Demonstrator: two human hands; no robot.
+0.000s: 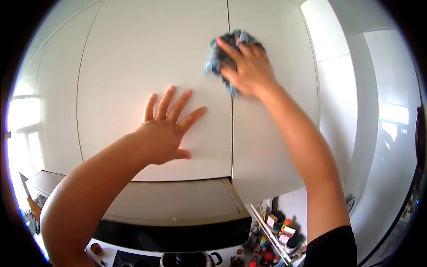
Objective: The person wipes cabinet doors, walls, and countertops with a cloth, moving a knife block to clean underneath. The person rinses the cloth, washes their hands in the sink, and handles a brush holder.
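Observation:
My right hand (249, 66) presses a blue-grey cleaning cloth (217, 62) against the white cabinet doors, across the seam between two of them. The cloth is bunched, and its edges stick out past my fingers. Lower and to the left, my left hand (167, 127) lies with its fingers spread on the wide cabinet door (147, 53), holding nothing. Right of the seam is the other cabinet door (275, 133).
Below the cabinets juts a range hood (173, 200). Beneath it stands a pot (187, 259) on the stove. A rack (271, 236) with several bottles and jars is at lower right. A glossy white panel (391, 111) rises at far right.

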